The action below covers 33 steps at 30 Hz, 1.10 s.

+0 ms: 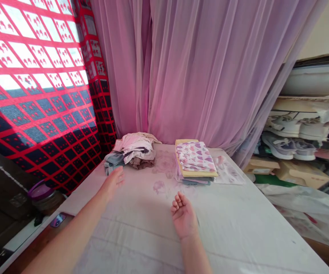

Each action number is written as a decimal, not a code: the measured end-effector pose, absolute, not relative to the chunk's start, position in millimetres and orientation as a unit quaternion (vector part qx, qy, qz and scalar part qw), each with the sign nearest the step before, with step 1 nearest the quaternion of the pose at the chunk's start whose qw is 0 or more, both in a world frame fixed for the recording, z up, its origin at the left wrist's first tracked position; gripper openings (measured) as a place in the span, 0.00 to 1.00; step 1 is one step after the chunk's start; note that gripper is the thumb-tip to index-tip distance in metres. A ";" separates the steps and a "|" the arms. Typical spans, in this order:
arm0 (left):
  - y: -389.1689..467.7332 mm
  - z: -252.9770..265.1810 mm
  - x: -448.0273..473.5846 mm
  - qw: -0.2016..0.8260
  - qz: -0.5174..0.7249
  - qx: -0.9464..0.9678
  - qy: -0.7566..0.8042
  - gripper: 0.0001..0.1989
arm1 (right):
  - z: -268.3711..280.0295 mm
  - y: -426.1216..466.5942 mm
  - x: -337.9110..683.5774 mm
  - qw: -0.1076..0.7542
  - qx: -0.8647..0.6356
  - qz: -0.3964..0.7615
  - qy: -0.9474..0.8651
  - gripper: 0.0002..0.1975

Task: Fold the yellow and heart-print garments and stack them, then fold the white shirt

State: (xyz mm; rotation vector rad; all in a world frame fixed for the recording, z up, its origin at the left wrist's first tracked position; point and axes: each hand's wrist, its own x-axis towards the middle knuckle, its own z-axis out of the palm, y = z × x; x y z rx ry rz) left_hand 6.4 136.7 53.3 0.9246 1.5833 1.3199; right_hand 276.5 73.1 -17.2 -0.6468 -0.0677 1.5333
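Head view: my left hand [114, 182], empty with loose fingers, is just below the crumpled clothes pile [138, 147] left of centre, touching or not I cannot tell; the pile runs broadest across the frame, farther from my empty, half-curled right hand [184, 215]. A folded stack [196, 156] sits right of centre on the pale cloth [238, 222], before a purple curtain [181, 68].

The rumpled pile [137, 149] and folded stack [197, 156] are matt cloth, the curtain [181, 76] smooth, sheer fabric.
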 end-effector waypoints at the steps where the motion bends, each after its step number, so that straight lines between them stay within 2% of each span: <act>1: 149.3 60.4 5.4 0.357 0.476 0.445 0.669 0.19 | -18.6 73.5 276.5 0.674 -0.288 0.680 -0.037 0.14; 7: 213.4 89.8 6.6 0.203 0.376 0.582 0.692 0.19 | -27.3 75.5 274.7 0.671 -0.293 0.678 -0.057 0.14; 11: 245.3 91.5 9.3 0.135 0.308 0.617 0.711 0.21 | -30.7 75.3 272.5 0.674 -0.299 0.673 -0.063 0.14; 16: 271.6 87.3 9.2 0.033 0.162 0.670 0.724 0.23 | -26.8 74.0 271.6 0.666 -0.300 0.682 -0.028 0.13; 21: 283.1 87.8 8.9 0.027 0.145 0.678 0.720 0.21 | -24.9 73.7 271.2 0.665 -0.301 0.683 -0.021 0.14; 27: 283.7 102.4 16.5 0.046 0.184 0.676 0.712 0.18 | -30.6 75.5 270.5 0.668 -0.312 0.674 -0.045 0.13; 33: 265.7 126.5 30.1 0.116 0.266 0.624 0.726 0.25 | -31.7 75.8 269.8 0.669 -0.309 0.674 -0.050 0.13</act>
